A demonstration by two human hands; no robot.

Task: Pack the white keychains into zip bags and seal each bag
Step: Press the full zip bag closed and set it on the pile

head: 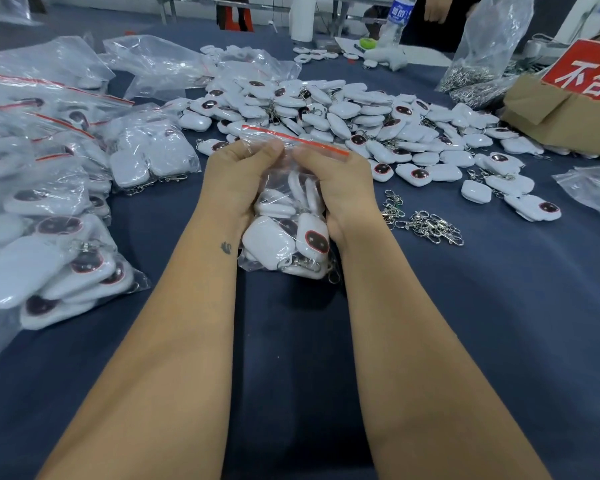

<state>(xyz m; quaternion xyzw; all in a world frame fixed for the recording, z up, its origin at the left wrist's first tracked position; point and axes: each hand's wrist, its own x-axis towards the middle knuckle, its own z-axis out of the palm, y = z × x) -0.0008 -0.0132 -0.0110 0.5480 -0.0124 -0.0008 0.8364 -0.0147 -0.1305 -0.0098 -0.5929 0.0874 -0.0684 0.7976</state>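
Head view, looking down my forearms: my left hand (238, 174) and right hand (329, 178) both clasp one filled zip bag (286, 233) standing on the dark blue table (465, 323) between my wrists. Each thumb is pressed against the plastic just under the red zip strip (295, 139), fingers curled round the bag's sides, so both hands grip it near the mouth. Several white keychains show through the plastic, their clips at the bottom end nearest me.

I judge this bag loaded and at the sealing step; whether the strip is already pressed closed along its length I cannot tell.

Left of my left arm lie many filled bags (49, 202) with red strips, which suggests a good share is done. Beyond my fingertips spreads a big heap of loose keychains (326, 105), with more scattered right of my right hand, so plenty is left to pack. A small pile of spare metal clips (426, 225) lies just right of my right wrist.
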